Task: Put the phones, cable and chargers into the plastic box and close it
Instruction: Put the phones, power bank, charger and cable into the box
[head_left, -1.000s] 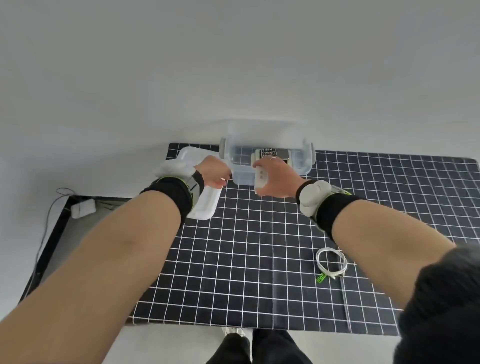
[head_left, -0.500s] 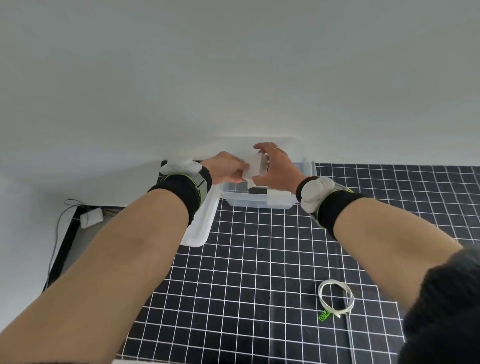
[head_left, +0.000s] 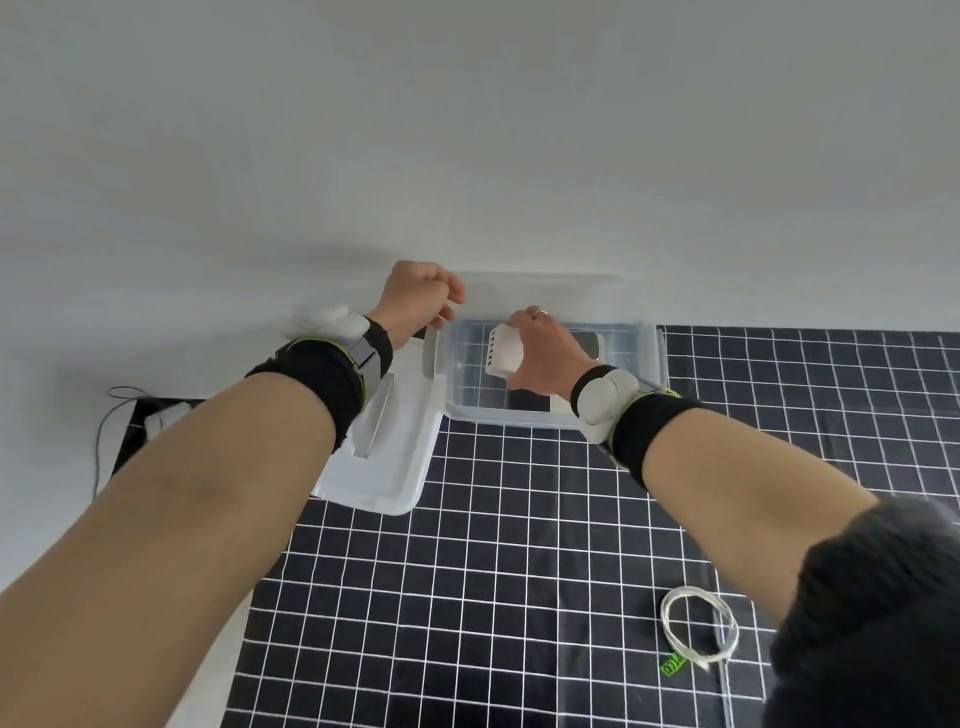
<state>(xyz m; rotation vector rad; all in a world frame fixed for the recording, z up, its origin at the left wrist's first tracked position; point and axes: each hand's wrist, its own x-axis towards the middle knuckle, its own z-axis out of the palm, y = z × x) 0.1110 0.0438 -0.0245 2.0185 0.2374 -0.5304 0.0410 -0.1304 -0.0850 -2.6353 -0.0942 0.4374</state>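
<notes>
Plastic box (head_left: 631, 364), clear and lidless, sits at the far edge of a black mat with a white grid (head_left: 519, 571), close to a pale wall. Its lid (head_left: 384, 467) lies flat just to the left, touching the box's near left corner. The right hand (head_left: 540, 358) is closed around a white multi-port charger (head_left: 503, 356), holding it over the open box with the row of ports facing left. Beneath it, inside the box, lie at least one phone (head_left: 592, 345) and a dark flat item, partly hidden by the hand. The left hand (head_left: 415, 304) is curled shut beside the box's left handle (head_left: 431, 353); whether it grips anything cannot be told. A coiled white cable (head_left: 698, 631) waits on the mat, well apart, near the right forearm. To do this step well, the charger should probably be lowered flat beside the phone rather than dropped onto its screen, leaving room for the cable and keeping everything below the rim so the lid can seat.
</notes>
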